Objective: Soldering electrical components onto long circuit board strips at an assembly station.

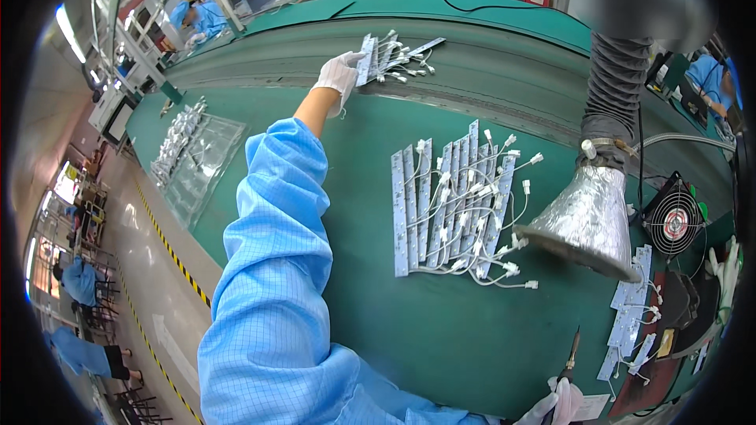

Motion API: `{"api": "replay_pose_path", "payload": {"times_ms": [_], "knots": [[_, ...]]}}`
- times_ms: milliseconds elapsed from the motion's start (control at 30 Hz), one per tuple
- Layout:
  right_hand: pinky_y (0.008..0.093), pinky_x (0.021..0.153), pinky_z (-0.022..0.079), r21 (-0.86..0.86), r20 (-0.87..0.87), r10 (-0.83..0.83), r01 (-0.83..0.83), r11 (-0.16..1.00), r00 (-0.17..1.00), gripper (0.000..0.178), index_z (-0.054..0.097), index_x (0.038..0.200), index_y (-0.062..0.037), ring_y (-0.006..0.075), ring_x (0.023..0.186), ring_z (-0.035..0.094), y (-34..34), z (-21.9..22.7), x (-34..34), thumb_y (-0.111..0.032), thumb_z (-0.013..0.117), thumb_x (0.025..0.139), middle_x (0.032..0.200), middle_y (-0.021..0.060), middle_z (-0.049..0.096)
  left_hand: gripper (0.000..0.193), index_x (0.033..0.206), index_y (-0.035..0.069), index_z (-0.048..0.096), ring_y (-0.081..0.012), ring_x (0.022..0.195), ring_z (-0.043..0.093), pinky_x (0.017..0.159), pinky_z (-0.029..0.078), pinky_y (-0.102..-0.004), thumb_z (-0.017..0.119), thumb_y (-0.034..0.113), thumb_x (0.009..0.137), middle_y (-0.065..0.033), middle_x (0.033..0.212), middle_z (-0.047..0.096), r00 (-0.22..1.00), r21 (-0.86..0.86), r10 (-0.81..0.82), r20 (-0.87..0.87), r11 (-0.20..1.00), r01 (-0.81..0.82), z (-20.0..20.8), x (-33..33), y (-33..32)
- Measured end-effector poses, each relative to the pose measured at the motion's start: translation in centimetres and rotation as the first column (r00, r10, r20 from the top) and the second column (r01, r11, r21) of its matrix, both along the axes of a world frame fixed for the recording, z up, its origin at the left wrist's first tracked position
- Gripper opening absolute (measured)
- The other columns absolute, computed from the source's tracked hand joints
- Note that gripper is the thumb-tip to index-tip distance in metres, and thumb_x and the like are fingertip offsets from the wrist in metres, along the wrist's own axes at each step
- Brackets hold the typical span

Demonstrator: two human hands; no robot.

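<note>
My left hand [339, 80], in a white glove, reaches far forward onto the grey conveyor belt. Its fingertips close on the left edge of a bundle of LED light strips [367, 60], pale narrow boards with white wires and connectors. Low at the right, my right hand [556, 403], gloved too and partly cut off by the picture's rim, grips a soldering iron [570, 354] with its tip pointing up. Between my hands, a wide group of wired LED strips [445, 197] lies side by side on the green table mat [370, 330].
A silver fume extraction hood [587, 216] hangs over the table's right side. Beside it are a small fan [675, 220] and more LED strips [630, 307]. White connector leads [179, 138] lie on clear plastic bags [206, 161] at the left. Co-workers in blue sit farther off.
</note>
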State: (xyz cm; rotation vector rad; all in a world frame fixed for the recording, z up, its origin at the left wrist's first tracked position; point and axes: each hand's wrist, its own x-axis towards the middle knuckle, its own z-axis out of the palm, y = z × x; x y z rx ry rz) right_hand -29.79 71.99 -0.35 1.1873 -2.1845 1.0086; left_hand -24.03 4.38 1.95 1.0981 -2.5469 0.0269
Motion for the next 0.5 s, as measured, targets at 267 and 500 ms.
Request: {"api": "replay_pose_path", "payload": {"times_ms": [267,500], "knots": [[0.0441,0.08,0.047,-0.028,0.052,0.026,-0.024,0.999,0.998,0.024,0.05,0.12,0.0063,0.0314,0.088,0.057,1.3,-2.0,0.3,-0.003,0.048,0.097,0.097,0.0189,0.062,0.059,0.102,-0.001,0.071,-0.0368,0.098,0.065,0.091,0.048,-0.0397,0.057,0.055,0.086,-0.0231,0.101,0.068,0.99,0.413,0.096,-0.1,0.91,-0.046,3.4,5.2,18.1],[0.0418,0.074,0.048,-0.079,-0.055,0.064,-0.068,0.995,0.996,0.024,0.051,0.118,0.0048,0.0299,0.081,0.058,1.4,-2.6,-0.2,-0.004,0.05,0.096,0.093,0.016,0.062,0.069,0.099,-0.002,0.069,-0.0369,0.103,0.059,0.092,0.047,-0.0421,0.07,0.062,0.073,-0.0239,0.107,0.061,0.981,0.207,0.003,0.194,0.977,-0.044,0.2,7.6,33.9]]}}
